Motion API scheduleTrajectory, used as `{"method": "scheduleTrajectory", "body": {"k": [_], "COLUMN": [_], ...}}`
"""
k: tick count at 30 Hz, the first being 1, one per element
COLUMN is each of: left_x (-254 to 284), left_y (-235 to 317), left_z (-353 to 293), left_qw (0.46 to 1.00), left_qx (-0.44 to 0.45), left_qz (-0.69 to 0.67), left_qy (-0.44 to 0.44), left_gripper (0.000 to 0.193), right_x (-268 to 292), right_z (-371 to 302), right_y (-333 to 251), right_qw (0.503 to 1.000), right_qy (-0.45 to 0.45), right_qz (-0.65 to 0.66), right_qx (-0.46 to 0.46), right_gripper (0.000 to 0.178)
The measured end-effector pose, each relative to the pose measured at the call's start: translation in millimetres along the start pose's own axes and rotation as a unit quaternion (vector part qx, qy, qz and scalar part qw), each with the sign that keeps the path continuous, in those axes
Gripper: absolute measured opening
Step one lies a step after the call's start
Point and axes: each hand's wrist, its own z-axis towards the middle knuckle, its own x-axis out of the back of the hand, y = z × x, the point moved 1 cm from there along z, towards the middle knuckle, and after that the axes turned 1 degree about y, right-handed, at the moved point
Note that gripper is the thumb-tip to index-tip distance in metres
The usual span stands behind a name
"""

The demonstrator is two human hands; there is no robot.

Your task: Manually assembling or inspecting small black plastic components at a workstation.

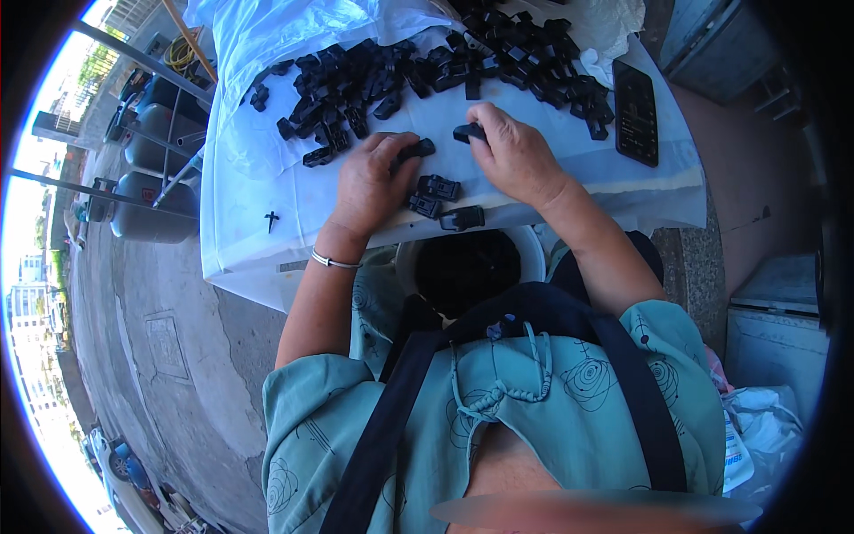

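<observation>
Upper centre of the frame: heap of black plastic parts point(427, 71), moulded, with a dull to faintly glossy finish. Same plastic in the piece under the left hand point(369, 182) and the piece under the right hand point(516, 156). Desk point(240, 240), upper centre: covered by a thin white plastic sheet point(267, 169), smooth, slightly shiny, creased. Upper right: flat black phone point(636, 111), glossy glass face. Centre left: thin bangle point(334, 261), polished metal. Centre: white bucket point(534, 254), smooth plastic rim. Lower centre: teal blouse point(587, 400), soft matt printed cloth; dark straps point(391, 418), matt woven cloth. Left: rough grey concrete floor point(160, 356); metal cylinders point(147, 209), dull grey.
</observation>
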Motion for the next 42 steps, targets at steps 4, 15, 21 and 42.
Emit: {"method": "scheduleTrajectory", "body": {"k": [4,15,21,42], "left_x": [-4.4,-10.9,-11.9,-6.3], "left_y": [-1.2,-1.7,-5.9,-25.4], "left_z": [-0.8,-1.7,-4.2,50.7], "left_qw": [1.000,0.991,0.992,0.970], "left_qx": [-0.007,0.088,0.061,0.124], "left_qz": [-0.007,-0.090,-0.108,0.210], "left_qy": [-0.023,-0.039,-0.026,-0.022], "left_gripper": [0.043,0.072,0.062,0.028], "right_x": [-3.9,-14.8,-13.9,-18.1], "right_z": [3.8,4.9,1.1,-4.8], "right_y": [0.9,-1.7,-13.6,-18.9], "right_qw": [0.999,0.978,0.984,0.987], "right_qy": [0.038,0.047,0.024,0.021], "right_qz": [0.018,0.066,0.066,-0.051], "right_qx": [0.008,0.194,0.162,0.151], "right_gripper": [0.028,0.024,0.024,0.025]}}
